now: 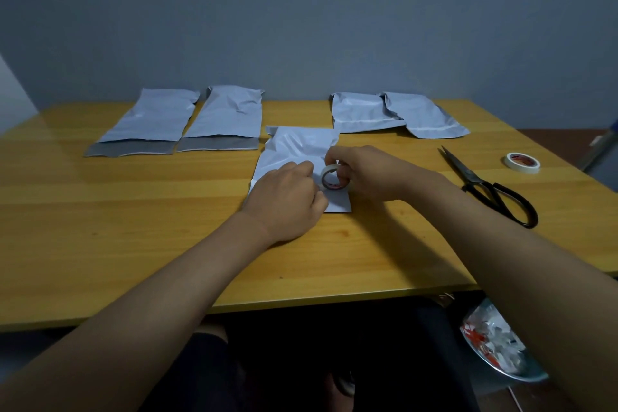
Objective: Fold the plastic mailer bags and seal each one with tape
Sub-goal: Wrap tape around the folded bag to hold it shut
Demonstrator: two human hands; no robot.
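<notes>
At the far left of the wooden bench [100,211], two unfolded mailer bags [150,122] lie side by side, long axes running away from the person, grey flaps toward the near edge; bare wood stretches wide in front of them. In the middle lies the crumpled centre mailer bag [294,150], its long axis also running front to back, well back from the near edge. The left hand [287,201] rests on it, fingers curled at the tape roll [331,177], though what they pinch is hidden. The right hand [361,170] grips that upright roll. Behind, two folded bags [368,112] overlap near the wall. Right of them lie scissors [491,187], tips pointing away, and a spare tape roll [522,162] flat near the right edge.
</notes>
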